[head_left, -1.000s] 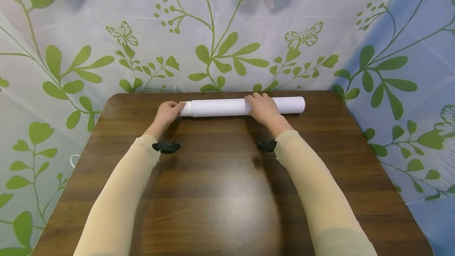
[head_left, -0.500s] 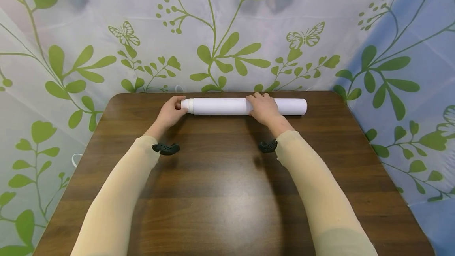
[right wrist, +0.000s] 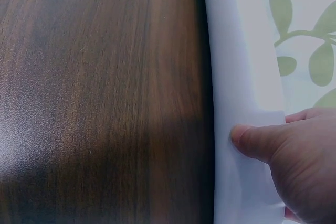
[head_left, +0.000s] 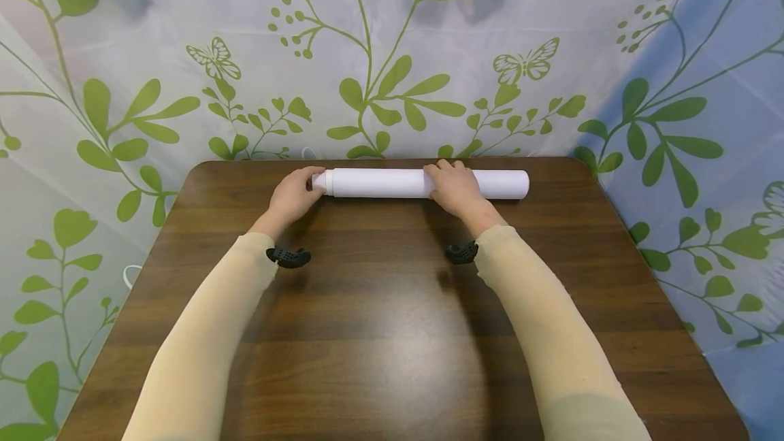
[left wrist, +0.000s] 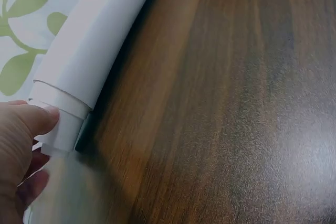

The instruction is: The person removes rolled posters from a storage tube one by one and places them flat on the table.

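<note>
A long white roll of paper (head_left: 380, 183) lies crosswise along the far side of the wooden table. Its left end steps down to narrower inner layers (head_left: 329, 183) that stick out of the outer sheet. My left hand (head_left: 292, 194) holds this end, thumb on the near side and fingers on the far side. In the left wrist view the thumb (left wrist: 42, 120) presses the inner layers (left wrist: 63, 129). Right of the roll's middle, my right hand (head_left: 454, 188) grips it from above. The right wrist view shows that thumb (right wrist: 252, 139) against the paper (right wrist: 236, 66), the other fingers mostly hidden behind.
The brown wooden table (head_left: 380, 305) ends just behind the roll, where a curtain (head_left: 245, 19) with green leaves and butterflies hangs. Dark wrist straps (head_left: 288, 256) sit at both cuffs. A thin white loop (head_left: 128, 276) shows past the table's left edge.
My left hand has gone from a pinch at the roll's tip to a wider hold, thumb near and fingers far. The right hand keeps its place on the roll.
</note>
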`<state>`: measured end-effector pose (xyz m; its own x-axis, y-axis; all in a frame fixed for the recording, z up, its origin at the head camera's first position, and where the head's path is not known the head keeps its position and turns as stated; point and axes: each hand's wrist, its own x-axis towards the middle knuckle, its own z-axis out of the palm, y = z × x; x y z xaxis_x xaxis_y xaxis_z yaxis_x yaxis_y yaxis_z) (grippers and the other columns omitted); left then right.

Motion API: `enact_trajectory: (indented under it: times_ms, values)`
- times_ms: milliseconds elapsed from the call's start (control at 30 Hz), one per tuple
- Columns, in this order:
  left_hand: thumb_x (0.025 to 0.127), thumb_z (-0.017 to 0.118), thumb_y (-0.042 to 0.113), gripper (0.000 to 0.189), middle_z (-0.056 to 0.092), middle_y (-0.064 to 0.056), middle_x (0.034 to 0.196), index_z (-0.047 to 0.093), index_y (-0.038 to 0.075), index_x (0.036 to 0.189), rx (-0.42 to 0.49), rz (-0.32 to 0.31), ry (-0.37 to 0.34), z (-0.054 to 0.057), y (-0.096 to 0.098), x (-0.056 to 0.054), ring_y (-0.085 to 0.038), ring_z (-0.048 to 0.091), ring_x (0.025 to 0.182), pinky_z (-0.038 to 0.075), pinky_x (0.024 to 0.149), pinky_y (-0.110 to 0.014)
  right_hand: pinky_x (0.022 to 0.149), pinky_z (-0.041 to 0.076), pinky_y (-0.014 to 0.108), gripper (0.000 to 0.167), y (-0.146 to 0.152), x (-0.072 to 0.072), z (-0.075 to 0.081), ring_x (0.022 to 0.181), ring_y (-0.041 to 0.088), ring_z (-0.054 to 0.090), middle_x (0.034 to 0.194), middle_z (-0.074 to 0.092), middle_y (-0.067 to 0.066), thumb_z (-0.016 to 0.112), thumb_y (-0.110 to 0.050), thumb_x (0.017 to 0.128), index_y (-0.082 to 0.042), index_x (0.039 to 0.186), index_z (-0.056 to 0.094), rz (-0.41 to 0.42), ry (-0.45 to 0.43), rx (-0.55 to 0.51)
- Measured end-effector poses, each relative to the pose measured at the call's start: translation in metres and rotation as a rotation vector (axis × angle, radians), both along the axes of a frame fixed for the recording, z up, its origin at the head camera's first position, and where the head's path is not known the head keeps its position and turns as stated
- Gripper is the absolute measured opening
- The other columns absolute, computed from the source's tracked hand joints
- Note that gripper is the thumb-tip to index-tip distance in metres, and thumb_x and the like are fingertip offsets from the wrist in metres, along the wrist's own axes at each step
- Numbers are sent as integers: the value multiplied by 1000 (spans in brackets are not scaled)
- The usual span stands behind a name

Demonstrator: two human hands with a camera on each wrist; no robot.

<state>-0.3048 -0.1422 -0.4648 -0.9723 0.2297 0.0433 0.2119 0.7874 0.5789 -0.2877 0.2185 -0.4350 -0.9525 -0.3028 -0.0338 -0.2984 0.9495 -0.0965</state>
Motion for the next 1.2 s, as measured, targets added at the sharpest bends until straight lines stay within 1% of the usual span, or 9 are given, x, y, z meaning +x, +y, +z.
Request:
enact_trajectory:
  times_ms: [100, 167, 233, 467, 633, 733, 933, 1067, 1200]
  values:
    - [101, 66, 17, 48, 61, -17, 119, 53, 10, 147, 64, -9, -26, 0, -1, 0, -32, 54, 102, 44, 89, -48, 103, 40, 60, 60, 0, 0, 0, 125, 45, 46, 143, 51, 16, 75, -25, 96, -11, 149, 50, 0, -6, -3]
    - [100, 67, 18, 47, 61, -15, 112, 54, 11, 145, 79, -9, -33, 0, -2, 0, -31, 53, 97, 43, 86, -46, 103, 40, 60, 60, 1, -1, 0, 126, 45, 45, 144, 51, 16, 75, -25, 97, -12, 150, 50, 0, -9, -4]
    - [100, 68, 18, 45, 61, -15, 110, 55, 12, 143, 73, -13, -30, 0, -4, 0, -31, 53, 96, 43, 84, -45, 103, 40, 60, 60, 1, -1, -1, 126, 45, 45, 144, 51, 16, 75, -25, 96, -12, 149, 50, 2, -8, -5]
    - [100, 69, 21, 43, 64, -14, 114, 60, 15, 142, 44, -51, -24, 0, -9, -2, -31, 55, 100, 45, 89, -48, 103, 41, 60, 60, 1, -2, -2, 125, 45, 46, 143, 51, 16, 75, -25, 96, -12, 149, 50, 6, -5, 3]
    - [102, 67, 22, 44, 63, -14, 118, 60, 16, 144, 14, -72, -28, 1, -12, -1, -31, 53, 103, 44, 90, -49, 103, 41, 60, 61, 2, -2, -1, 126, 45, 46, 144, 51, 16, 75, -26, 96, -12, 150, 49, 5, -8, 6]
    - [103, 66, 22, 45, 62, -14, 118, 59, 17, 147, 1, -87, -35, 0, -15, -2, -30, 52, 103, 44, 88, -48, 102, 41, 60, 60, 2, -2, -1, 125, 45, 46, 144, 51, 16, 75, -25, 96, -12, 149, 50, 9, -6, 4]
    - [104, 62, 21, 47, 57, -13, 105, 54, 21, 151, -27, -122, -41, -1, -20, -2, -29, 47, 93, 39, 79, -43, 101, 42, 60, 59, 2, -3, -3, 122, 45, 47, 141, 52, 16, 76, -24, 95, -12, 148, 51, 14, 7, -4]
    - [105, 61, 18, 48, 54, -13, 100, 53, 21, 152, -33, -160, -32, -1, -24, -2, -29, 44, 89, 37, 77, -42, 101, 42, 60, 60, 3, -4, -2, 121, 45, 48, 142, 52, 16, 76, -24, 95, -12, 148, 51, 16, 2, -2]
    - [105, 60, 14, 49, 52, -13, 98, 51, 22, 152, -32, -196, -30, -1, -27, -1, -28, 43, 88, 36, 77, -42, 102, 42, 58, 60, 3, -4, 0, 122, 45, 47, 142, 52, 16, 75, -24, 96, -12, 149, 50, 21, -11, 8]
